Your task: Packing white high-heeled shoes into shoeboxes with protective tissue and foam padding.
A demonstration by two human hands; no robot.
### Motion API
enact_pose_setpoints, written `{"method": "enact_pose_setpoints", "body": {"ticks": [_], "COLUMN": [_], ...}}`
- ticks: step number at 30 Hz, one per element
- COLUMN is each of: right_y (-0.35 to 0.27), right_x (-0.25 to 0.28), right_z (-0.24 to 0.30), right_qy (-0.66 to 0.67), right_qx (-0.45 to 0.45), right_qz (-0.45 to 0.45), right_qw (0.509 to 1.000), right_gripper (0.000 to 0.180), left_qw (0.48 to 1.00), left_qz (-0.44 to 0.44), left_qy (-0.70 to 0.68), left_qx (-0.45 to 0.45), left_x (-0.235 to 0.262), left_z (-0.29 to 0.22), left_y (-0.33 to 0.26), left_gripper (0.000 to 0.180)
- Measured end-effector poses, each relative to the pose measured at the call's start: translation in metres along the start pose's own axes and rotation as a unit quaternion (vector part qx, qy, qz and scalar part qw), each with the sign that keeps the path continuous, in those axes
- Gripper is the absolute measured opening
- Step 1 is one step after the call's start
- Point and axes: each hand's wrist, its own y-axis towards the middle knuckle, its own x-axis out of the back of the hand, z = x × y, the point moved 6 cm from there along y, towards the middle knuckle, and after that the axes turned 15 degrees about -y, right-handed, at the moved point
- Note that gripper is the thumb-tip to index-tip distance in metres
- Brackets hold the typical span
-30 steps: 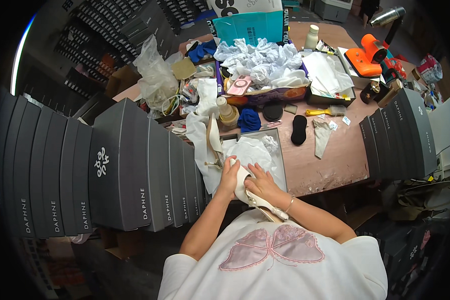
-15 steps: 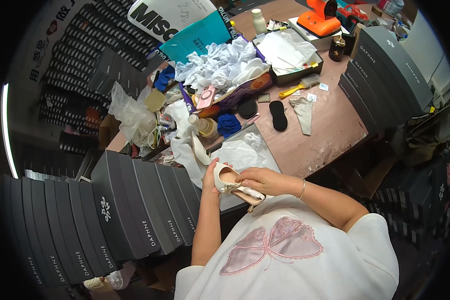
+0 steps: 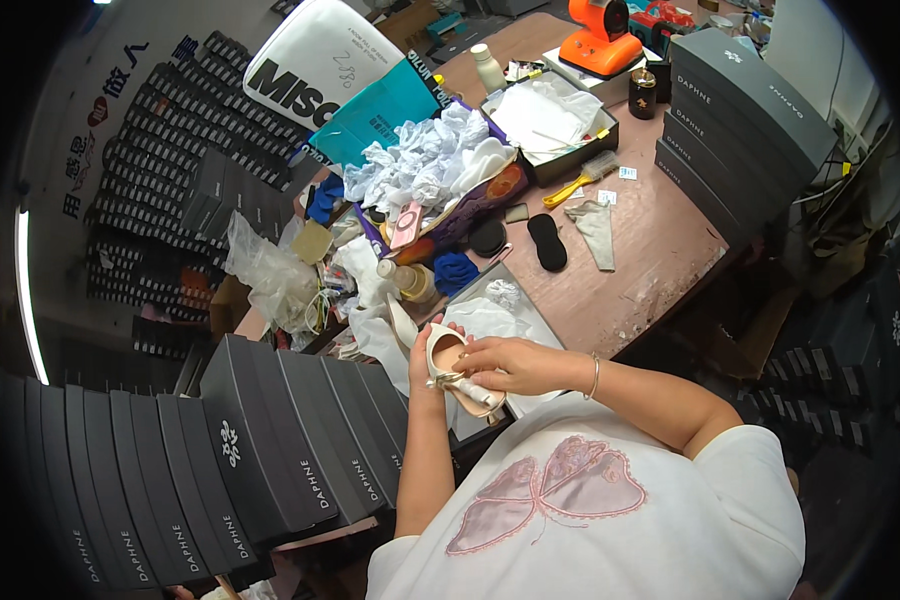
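Note:
My left hand [image 3: 423, 362] grips a cream slingback heeled shoe [image 3: 478, 399] from its outer side, the fingertips showing past the toe end. Over the shoe's opening, my right hand [image 3: 520, 366] has its fingers bent together and pressed against the inside and the strap; the fingertips are partly hidden. White wrapping shows near the heel. A matching cream shoe [image 3: 402, 322] lies just beyond my left hand, beside an open shoebox [image 3: 532, 300] lined with white tissue paper [image 3: 475, 316].
Stacks of dark grey shoeboxes stand at left [image 3: 260, 440] and right [image 3: 735, 120]. Across the table are a carton of crumpled paper [image 3: 420, 150], a yellow-handled brush [image 3: 580, 180], a black insole-shaped pad [image 3: 547, 243], a beige cloth [image 3: 594, 232] and a bottle [image 3: 408, 280].
My right hand has slid a little left, deeper over the shoe's opening. The shoe's heel end has turned slightly, and the whole view has shifted a little.

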Motion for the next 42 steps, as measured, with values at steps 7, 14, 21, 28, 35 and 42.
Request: {"method": "enact_pose_setpoints", "body": {"ticks": [7, 14, 21, 28, 35, 42], "right_y": [0.000, 0.014, 0.041, 0.031, 0.006, 0.078], "right_x": [-0.014, -0.022, -0.092, -0.078, -0.028, -0.012], "right_z": [0.031, 0.018, -0.028, -0.006, -0.006, -0.193], "right_qy": [-0.080, -0.209, -0.174, -0.182, -0.024, -0.564], "right_qx": [0.002, -0.013, -0.105, -0.053, -0.009, -0.028], "right_qz": [-0.040, -0.034, 0.033, 0.035, 0.163, -0.013], "right_qw": [0.996, 0.977, 0.979, 0.981, 0.986, 0.825], "right_gripper": [0.034, 0.054, 0.077, 0.072, 0.049, 0.026], "left_qw": [0.996, 0.985, 0.976, 0.987, 0.983, 0.993], "left_qz": [0.083, 0.094, -0.008, -0.100, -0.092, -0.035], "left_qy": [0.011, 0.147, 0.207, 0.049, -0.108, -0.028], "left_qx": [-0.032, 0.005, -0.064, -0.118, -0.114, -0.105], "left_x": [-0.021, -0.028, 0.009, -0.007, 0.026, 0.002], "left_z": [-0.003, 0.007, 0.016, 0.045, 0.072, 0.080], "left_y": [-0.006, -0.021, -0.032, -0.092, -0.122, -0.141], "left_gripper": [0.037, 0.037, 0.036, 0.046, 0.051, 0.063]}}
